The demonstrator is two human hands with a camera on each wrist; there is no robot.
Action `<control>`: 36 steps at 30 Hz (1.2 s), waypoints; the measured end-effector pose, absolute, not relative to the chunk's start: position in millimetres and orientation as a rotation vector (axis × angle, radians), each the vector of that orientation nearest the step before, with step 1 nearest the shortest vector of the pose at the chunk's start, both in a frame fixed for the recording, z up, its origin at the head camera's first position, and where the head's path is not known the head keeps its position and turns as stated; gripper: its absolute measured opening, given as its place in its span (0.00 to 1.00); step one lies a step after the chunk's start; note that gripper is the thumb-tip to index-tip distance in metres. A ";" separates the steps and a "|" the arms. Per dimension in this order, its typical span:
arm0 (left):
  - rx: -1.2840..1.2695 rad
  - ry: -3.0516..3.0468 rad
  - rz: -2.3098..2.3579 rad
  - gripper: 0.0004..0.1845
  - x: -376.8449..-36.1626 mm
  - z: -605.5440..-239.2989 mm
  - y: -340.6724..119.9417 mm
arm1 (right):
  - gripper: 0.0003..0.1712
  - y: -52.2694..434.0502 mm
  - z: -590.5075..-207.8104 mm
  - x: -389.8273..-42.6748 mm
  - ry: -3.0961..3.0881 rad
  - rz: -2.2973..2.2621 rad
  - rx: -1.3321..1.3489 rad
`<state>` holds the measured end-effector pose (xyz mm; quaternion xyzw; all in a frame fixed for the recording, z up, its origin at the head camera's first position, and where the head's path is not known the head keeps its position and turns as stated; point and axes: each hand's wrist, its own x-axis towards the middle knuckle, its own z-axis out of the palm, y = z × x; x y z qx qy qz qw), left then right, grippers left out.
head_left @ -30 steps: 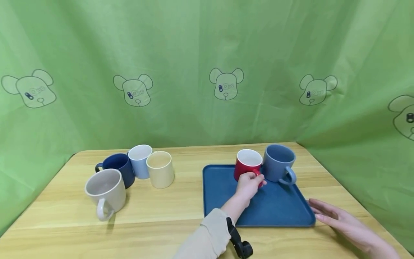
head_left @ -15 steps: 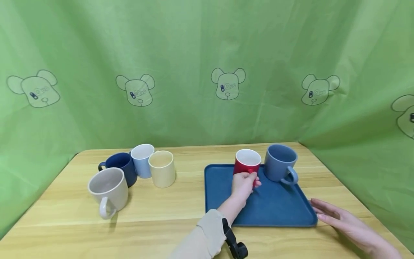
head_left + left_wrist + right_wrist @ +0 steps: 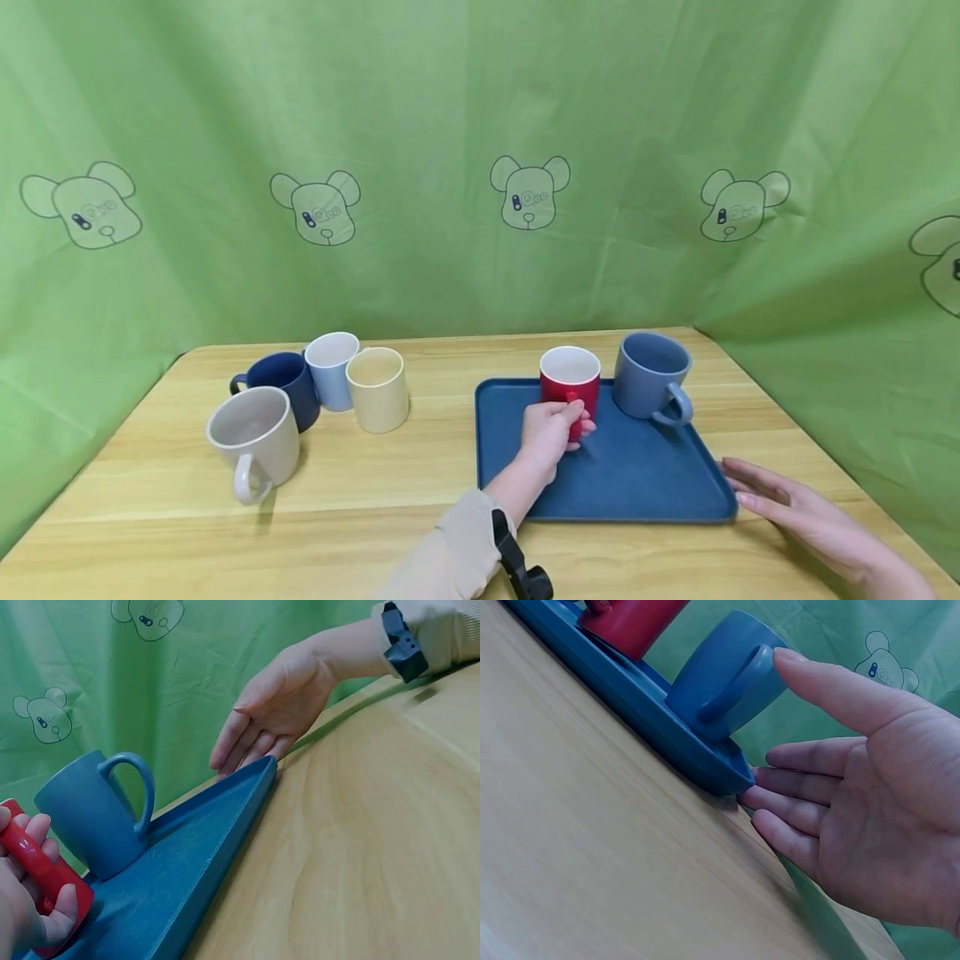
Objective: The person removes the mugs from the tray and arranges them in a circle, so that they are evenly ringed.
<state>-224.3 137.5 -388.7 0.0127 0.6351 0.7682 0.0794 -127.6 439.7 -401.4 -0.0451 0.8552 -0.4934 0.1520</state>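
Two mugs standing on the blue tray

The worktop [image 3: 420, 483] is carrying the blue tray [image 3: 637, 483]. The right hand [image 3: 795, 512] is lying flat, fingers released, touching its corner. The left hand [image 3: 546, 427] is grasping the upright red mug [image 3: 570, 377] beside the grey-blue mug [image 3: 651, 375].

Four spare mugs on a wooden worktop [image 3: 420, 492]

A beige mug [image 3: 253, 442], navy mug [image 3: 281, 397], pale blue mug [image 3: 331, 369] and cream mug [image 3: 378, 388] cluster at the left, before a green curtain [image 3: 450, 125] printed with bear faces.
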 end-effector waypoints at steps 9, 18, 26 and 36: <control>0.177 1.914 2.255 0.14 -214.8 -375.7 113.5 | 0.35 438.8 -400.6 -127.7 2.462 -1.410 -0.122; 0.359 1.886 2.227 0.15 -202.4 -357.2 78.4 | 0.34 439.3 -401.6 -126.5 2.458 -1.426 -0.157; 0.445 1.897 2.205 0.17 -195.7 -342.9 50.6 | 0.33 440.5 -402.7 -125.3 2.479 -1.454 -0.189; 0.456 1.942 2.163 0.17 -186.6 -343.1 24.8 | 0.33 440.2 -403.5 -125.2 2.479 -1.455 -0.181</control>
